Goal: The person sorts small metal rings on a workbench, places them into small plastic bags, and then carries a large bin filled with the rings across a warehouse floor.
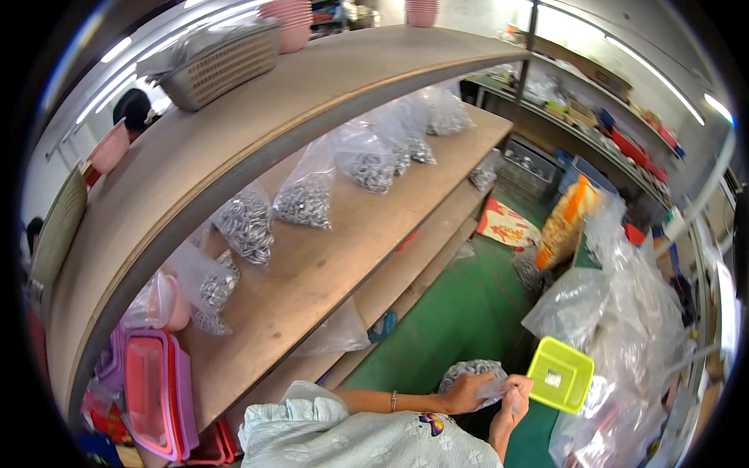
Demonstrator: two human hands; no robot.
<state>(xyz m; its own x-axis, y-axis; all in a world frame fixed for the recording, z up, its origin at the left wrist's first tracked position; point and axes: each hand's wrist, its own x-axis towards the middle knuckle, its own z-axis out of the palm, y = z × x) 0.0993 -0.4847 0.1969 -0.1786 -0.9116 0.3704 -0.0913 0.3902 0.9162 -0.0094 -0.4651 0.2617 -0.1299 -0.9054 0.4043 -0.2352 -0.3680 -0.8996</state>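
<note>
My left hand (466, 392), with a thin bracelet at the wrist, grips a small clear plastic bag of metal parts (473, 370) low in the head view. My right hand (511, 404) comes up from the bottom edge, its fingers at the bag's mouth and against the corner of a square yellow-green tray (560, 376), which it seems to hold. One small metal piece lies in the tray. Both hands are over the green floor (456, 312), next to a heap of clear plastic bags (624, 312).
A wooden shelf (343, 257) on the left carries several clear bags of metal rings (304, 201). Pink lidded boxes (156, 394) stand at its near end. A grey basket (222, 66) sits on the upper shelf. An orange sack (568, 222) and crates stand further back.
</note>
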